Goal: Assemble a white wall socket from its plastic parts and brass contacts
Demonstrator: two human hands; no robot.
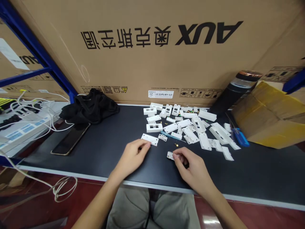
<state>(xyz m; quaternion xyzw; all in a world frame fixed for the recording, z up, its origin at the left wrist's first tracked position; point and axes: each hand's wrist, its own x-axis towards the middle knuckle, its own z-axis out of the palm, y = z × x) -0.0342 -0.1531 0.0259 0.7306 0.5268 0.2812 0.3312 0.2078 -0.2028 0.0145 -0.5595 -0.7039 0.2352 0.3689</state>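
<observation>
One small white block (170, 155) was pinched between the thumb and fingers of the right hand (193, 166), poking out left of its fingertips. Just beyond the left hand (132, 156) lay a white plate (149, 139); that thumb and forefinger sat close together at its near edge, though I could not tell whether they gripped it. A tiny brass piece (176, 145) lay just past the right hand, with scattered white parts (204, 141) farther out. On the dark table (100, 159), a phone (71, 140) lay well left of the left hand.
</observation>
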